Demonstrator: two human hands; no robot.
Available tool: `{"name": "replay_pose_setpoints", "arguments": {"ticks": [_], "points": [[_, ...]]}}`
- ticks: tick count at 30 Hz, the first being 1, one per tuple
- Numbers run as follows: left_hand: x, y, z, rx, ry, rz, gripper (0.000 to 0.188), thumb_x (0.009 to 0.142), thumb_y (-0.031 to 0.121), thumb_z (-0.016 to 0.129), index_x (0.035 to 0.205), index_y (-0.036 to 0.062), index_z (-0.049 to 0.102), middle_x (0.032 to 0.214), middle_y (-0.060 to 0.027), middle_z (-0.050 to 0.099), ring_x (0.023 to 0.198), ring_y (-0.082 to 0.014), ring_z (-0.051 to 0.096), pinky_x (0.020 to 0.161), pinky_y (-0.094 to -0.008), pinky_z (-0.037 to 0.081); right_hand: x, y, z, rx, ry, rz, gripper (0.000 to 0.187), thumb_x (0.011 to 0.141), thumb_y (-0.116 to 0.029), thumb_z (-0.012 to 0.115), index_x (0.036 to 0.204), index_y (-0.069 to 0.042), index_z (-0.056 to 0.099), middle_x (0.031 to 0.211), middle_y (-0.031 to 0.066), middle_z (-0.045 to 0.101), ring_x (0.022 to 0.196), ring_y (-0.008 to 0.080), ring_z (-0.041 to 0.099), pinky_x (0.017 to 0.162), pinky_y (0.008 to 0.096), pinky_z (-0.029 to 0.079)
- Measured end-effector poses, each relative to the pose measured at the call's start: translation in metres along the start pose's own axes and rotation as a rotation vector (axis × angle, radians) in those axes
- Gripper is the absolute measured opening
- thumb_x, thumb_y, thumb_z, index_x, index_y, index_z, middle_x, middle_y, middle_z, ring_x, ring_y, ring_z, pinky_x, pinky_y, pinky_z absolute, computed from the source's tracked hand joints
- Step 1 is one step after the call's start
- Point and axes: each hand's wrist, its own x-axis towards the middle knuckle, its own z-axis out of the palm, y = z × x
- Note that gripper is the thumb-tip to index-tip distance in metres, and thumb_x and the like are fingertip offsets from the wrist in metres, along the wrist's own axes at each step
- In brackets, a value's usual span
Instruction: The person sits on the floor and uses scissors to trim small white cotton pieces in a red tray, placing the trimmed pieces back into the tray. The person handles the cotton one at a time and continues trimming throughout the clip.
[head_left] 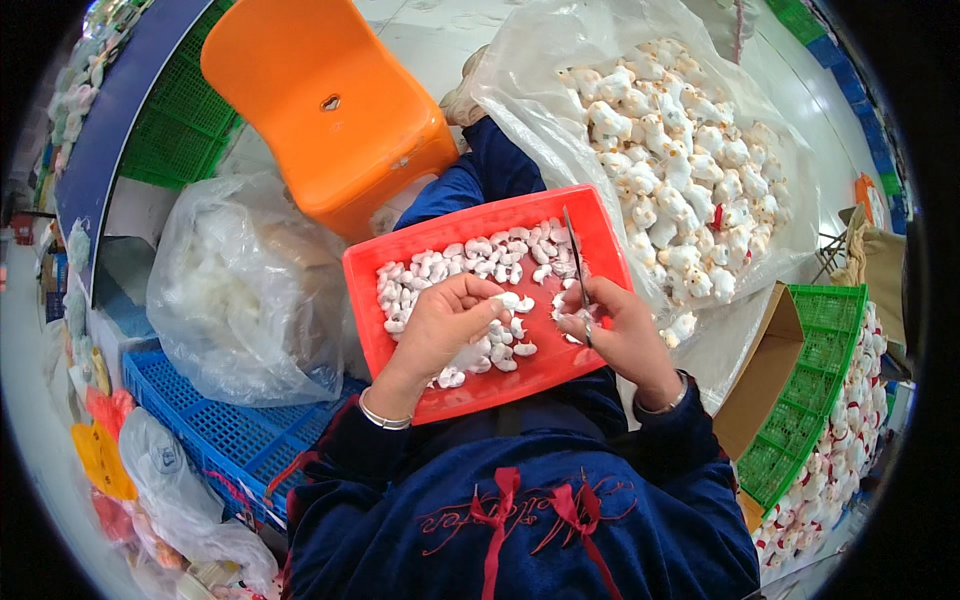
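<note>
A red plastic tray rests on my lap with many small curved white stuffed pieces in it. Over the tray's middle, the closed fingers of my left hand pinch one small white fabric piece. My right hand is closed around a long, slender dark metal tool, whose narrow end points up toward the tray's far rim. Its lower part is covered by my fingers, so whether it is scissors or forceps does not show. More white pieces lie beside and below both hands.
A large clear plastic bag of white plush toys lies at far right. An orange chair stands beyond the tray. At left are a bag of white stuffing and a blue crate; at right, a cardboard box and green crate.
</note>
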Motion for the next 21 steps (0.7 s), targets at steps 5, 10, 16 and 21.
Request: {"name": "replay_pose_setpoints", "arguments": {"ticks": [5, 10, 16, 21], "points": [[-0.003, -0.002, 0.008, -0.015, -0.08, -0.009, 0.013, 0.098, 0.011, 0.07, 0.106, 0.0018, 0.064, 0.087, -0.0037, 0.073, 0.063, -0.0013, 0.056, 0.054, -0.0164, 0.042, 0.023, 0.012, 0.042, 0.345, -0.013, -0.108, 0.021, 0.087, -0.016, 0.082, 0.099, -0.003, 0.071, 0.081, -0.0021, 0.068, 0.07, 0.0044, 0.055, 0.063, 0.0229, 0.044], [-0.004, 0.0, 0.008, 0.04, -0.056, -0.021, 0.02, 0.099, 0.011, 0.069, 0.114, -0.0015, 0.067, 0.085, -0.0017, 0.073, 0.063, -0.0007, 0.056, 0.054, -0.0166, 0.042, 0.029, 0.009, 0.039, 0.185, 0.021, -0.188, 0.017, 0.087, -0.012, 0.08, 0.098, -0.003, 0.072, 0.079, -0.001, 0.066, 0.07, 0.0056, 0.052, 0.063, 0.0236, 0.044], [-0.004, 0.002, 0.007, 0.245, -0.075, 0.011, 0.02, 0.099, 0.011, 0.069, 0.115, -0.0007, 0.07, 0.083, 0.0004, 0.071, 0.063, -0.0005, 0.056, 0.053, -0.0178, 0.041, 0.035, 0.006, 0.03, 0.118, -0.012, -0.201, 0.02, 0.086, -0.016, 0.081, 0.099, -0.005, 0.07, 0.08, -0.001, 0.065, 0.07, 0.0072, 0.05, 0.063, 0.0244, 0.043], [0.002, -0.006, -0.006, -0.042, 0.149, 0.093, 0.009, 0.099, 0.01, 0.063, 0.103, 0.0024, 0.064, 0.08, 0.0012, 0.063, 0.064, -0.0025, 0.052, 0.058, -0.0195, 0.042, 0.039, 0.001, 0.035, 0.125, -0.048, -0.13, 0.026, 0.084, -0.02, 0.083, 0.102, -0.005, 0.071, 0.081, -0.0001, 0.065, 0.073, 0.008, 0.054, 0.067, 0.0249, 0.044]]}}
